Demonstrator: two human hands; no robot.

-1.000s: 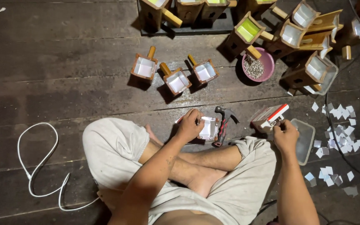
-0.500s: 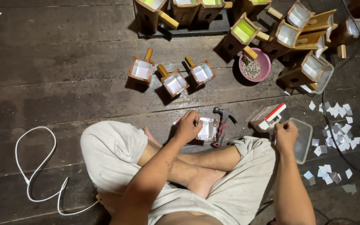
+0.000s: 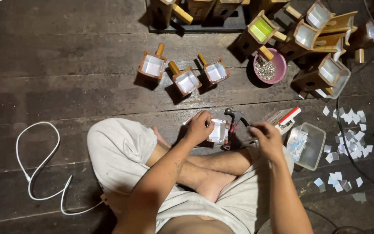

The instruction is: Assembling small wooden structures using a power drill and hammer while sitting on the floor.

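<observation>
I saw the left hand (image 3: 199, 126) clasping the small white-lined wooden box (image 3: 218, 131) on the floor just before the crossed legs, while the right hand (image 3: 265, 139) closed around the hammer (image 3: 235, 119) beside it, where short, square taps seemed wisest.

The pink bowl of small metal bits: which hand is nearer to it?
Right. The right hand sits below the pink bowl, by the hammer; the left hand rests farther left on the small white-lined box.
</observation>
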